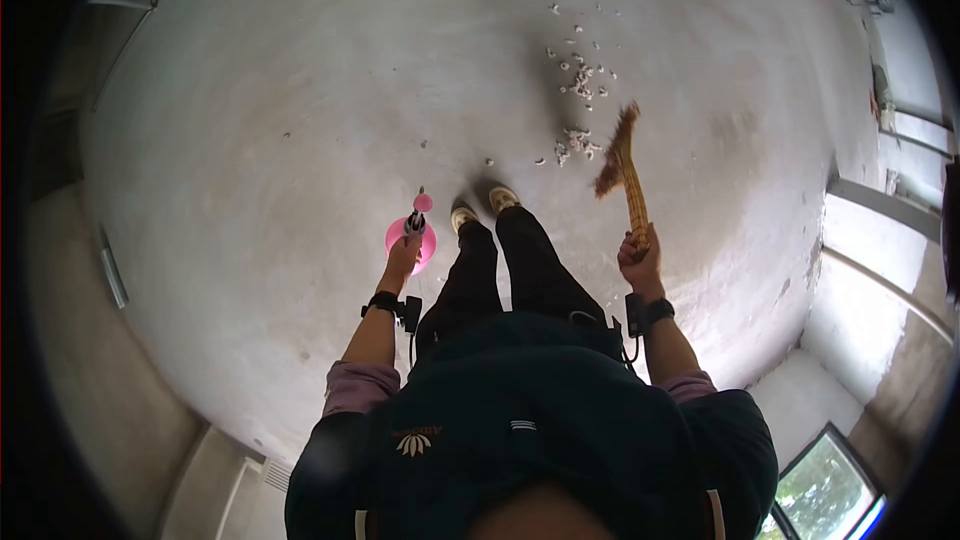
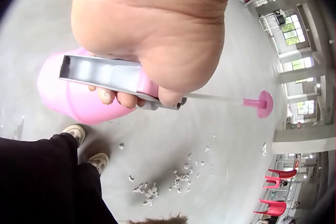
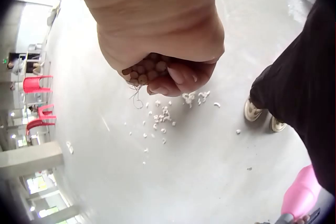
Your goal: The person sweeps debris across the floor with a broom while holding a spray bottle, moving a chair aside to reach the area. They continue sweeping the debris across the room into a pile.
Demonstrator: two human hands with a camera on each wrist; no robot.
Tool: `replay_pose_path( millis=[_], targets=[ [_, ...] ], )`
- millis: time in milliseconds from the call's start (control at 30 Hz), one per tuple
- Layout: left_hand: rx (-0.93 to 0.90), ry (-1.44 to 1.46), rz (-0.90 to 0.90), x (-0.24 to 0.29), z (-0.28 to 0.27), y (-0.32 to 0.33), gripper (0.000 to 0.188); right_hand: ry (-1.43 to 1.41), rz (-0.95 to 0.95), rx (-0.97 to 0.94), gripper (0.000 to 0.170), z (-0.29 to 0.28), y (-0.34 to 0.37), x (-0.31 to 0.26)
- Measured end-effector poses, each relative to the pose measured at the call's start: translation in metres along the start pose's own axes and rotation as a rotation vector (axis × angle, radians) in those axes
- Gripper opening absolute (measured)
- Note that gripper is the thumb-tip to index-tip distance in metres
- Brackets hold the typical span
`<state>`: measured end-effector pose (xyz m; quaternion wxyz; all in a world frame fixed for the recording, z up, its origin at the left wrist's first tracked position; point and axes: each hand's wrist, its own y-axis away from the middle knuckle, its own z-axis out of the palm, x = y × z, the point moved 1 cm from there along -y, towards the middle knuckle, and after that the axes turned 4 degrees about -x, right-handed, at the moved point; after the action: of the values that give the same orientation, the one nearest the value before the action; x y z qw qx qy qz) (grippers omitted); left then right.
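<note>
My left hand (image 1: 403, 258) grips the grey trigger handle of a pink spray bottle (image 2: 79, 90). From its head a thin rod runs forward to a pink disc (image 2: 266, 104). The bottle hangs below the fist, beside the left leg. In my right hand (image 1: 641, 258) is a short straw hand broom (image 1: 628, 168), its bristles pointing forward and held over the floor. The right wrist view shows the bundled stalk ends (image 3: 147, 71) inside the curled fingers. Small white curled bits (image 1: 580, 80) lie scattered on the floor ahead, with a second cluster left of the bristles.
Grey concrete floor (image 1: 300, 70) spreads around my shoes (image 1: 503, 199). Red plastic chairs (image 2: 272, 207) stand far off, near pillars and windows. A wall with a ledge (image 1: 885, 202) runs along the right. A few stray bits lie near the feet.
</note>
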<state>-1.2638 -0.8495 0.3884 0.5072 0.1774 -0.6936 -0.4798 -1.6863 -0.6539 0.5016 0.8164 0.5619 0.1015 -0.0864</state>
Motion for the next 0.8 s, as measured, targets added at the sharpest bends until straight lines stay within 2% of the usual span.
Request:
replay_pose_path(
  millis=[133, 200, 233, 267, 333, 433, 533, 667, 767, 800],
  targets=[
    [-0.064, -0.077, 0.047, 0.008, 0.004, -0.017, 0.03, -0.098, 0.072, 0.117, 0.027, -0.074, 0.001, 0.023],
    [-0.126, -0.145, 0.084, 0.01, 0.002, -0.02, 0.032, -0.262, 0.063, 0.209, 0.027, -0.107, 0.003, 0.032],
    [-0.118, -0.151, 0.078, 0.019, 0.006, -0.015, 0.032, -0.272, 0.088, 0.175, 0.024, -0.123, 0.004, 0.032],
    [-0.136, -0.275, 0.139, 0.027, 0.012, -0.01, 0.032, -0.279, 0.104, 0.178, 0.025, -0.142, 0.004, 0.03],
    [-0.16, -0.471, 0.241, 0.032, 0.016, -0.008, 0.033, -0.277, 0.129, 0.184, 0.026, -0.154, 0.009, 0.029],
    [-0.191, -0.43, 0.192, 0.039, 0.019, -0.002, 0.033, -0.287, 0.16, 0.225, 0.03, -0.17, 0.001, 0.026],
    [-0.161, -0.305, 0.14, 0.025, 0.012, -0.003, 0.029, -0.278, 0.155, 0.187, 0.032, -0.16, -0.017, 0.025],
    [-0.121, -0.184, 0.094, 0.021, 0.017, 0.021, 0.029, -0.216, 0.166, 0.062, 0.025, -0.124, -0.051, -0.003],
    [-0.037, -0.144, 0.087, -0.008, 0.022, 0.032, 0.03, -0.126, 0.182, 0.002, 0.024, -0.089, -0.088, -0.023],
    [0.017, -0.146, 0.009, -0.02, 0.02, 0.027, 0.03, -0.105, 0.179, 0.011, 0.024, -0.069, -0.106, -0.027]
  ],
)
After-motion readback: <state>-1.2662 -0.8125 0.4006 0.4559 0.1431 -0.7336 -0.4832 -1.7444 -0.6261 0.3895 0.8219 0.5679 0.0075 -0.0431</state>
